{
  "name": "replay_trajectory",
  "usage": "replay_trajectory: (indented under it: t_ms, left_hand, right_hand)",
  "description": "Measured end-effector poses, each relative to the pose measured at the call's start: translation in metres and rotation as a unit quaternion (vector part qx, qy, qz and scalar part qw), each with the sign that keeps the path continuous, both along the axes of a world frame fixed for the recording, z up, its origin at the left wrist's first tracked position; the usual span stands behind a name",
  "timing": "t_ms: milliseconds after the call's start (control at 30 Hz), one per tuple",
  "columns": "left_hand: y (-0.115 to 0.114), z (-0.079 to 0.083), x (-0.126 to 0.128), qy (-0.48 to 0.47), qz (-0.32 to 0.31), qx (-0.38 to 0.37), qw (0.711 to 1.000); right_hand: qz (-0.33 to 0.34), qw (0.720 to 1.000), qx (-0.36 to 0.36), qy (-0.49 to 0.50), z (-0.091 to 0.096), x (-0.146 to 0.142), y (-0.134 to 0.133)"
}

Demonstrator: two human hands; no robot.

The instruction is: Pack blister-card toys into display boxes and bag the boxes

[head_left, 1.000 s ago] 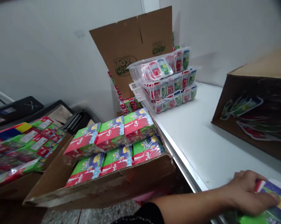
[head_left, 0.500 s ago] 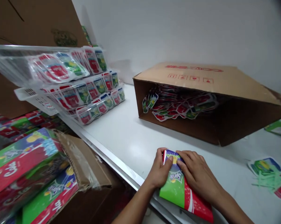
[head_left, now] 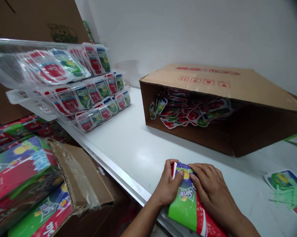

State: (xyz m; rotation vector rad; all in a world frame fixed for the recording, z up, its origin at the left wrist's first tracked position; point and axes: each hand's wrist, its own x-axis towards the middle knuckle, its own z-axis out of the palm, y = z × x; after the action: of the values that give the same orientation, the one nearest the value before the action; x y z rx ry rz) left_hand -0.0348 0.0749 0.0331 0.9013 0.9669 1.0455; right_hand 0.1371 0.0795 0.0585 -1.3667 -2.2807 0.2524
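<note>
A flattened printed carton (head_left: 184, 210), green, purple and red with a Sprite logo, lies at the near edge of the white table. My left hand (head_left: 170, 185) grips its far left corner, thumb on top and fingers curled round the edge. Across its right side rests my right hand (head_left: 212, 191), fingers bent over the top near the purple end. Beyond the hands, an open cardboard box (head_left: 187, 135) lies on its side, with many drink-shaped packets (head_left: 173, 110) piled inside.
Clear stacked trays (head_left: 99, 113) of similar packets stand at the left. Below the table edge, a cardboard box (head_left: 81, 174) holds printed cartons (head_left: 17, 177). On the right lie a loose packet (head_left: 283, 179) and pale green strips (head_left: 286, 197). A white wall (head_left: 187, 29) closes the back.
The view has shifted slightly, so the boxes and trays at left sit further left. Both hands keep their hold on the carton, which appears slightly lower in the picture.
</note>
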Motion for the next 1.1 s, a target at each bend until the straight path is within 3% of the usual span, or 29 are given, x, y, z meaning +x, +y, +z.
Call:
replay_trajectory:
  t_ms: [167, 333, 433, 567, 800, 967, 1100]
  left_hand:
    - [0.006, 0.002, 0.000, 0.003, -0.005, -0.010, 1.000]
    - [0.021, 0.007, 0.002, 0.053, -0.018, 0.028, 0.998]
    - [0.023, 0.008, 0.004, 0.028, -0.024, -0.016, 0.999]
    - [0.022, 0.009, 0.005, 0.017, -0.035, -0.040, 0.998]
    - [0.023, 0.014, 0.005, 0.027, -0.036, -0.045, 0.998]
    - [0.028, 0.009, 0.005, 0.022, -0.031, -0.074, 0.997]
    - [0.032, 0.006, 0.006, 0.007, -0.017, -0.103, 0.994]
  right_hand:
    - [-0.004, 1.000, -0.015, -0.007, 0.004, 0.000, 0.005]
    - [0.010, 0.999, -0.032, -0.002, 0.005, 0.003, 0.008]
    - [-0.059, 0.996, -0.033, 0.054, -0.004, 0.015, 0.001]
    - [-0.181, 0.968, -0.087, 0.152, -0.016, 0.028, -0.010]
    - [-0.141, 0.963, -0.060, 0.222, -0.013, 0.022, -0.013]
    - [-0.227, 0.908, -0.201, 0.287, -0.012, 0.020, -0.005]
    - [-0.228, 0.844, -0.322, 0.364, -0.013, 0.019, -0.001]
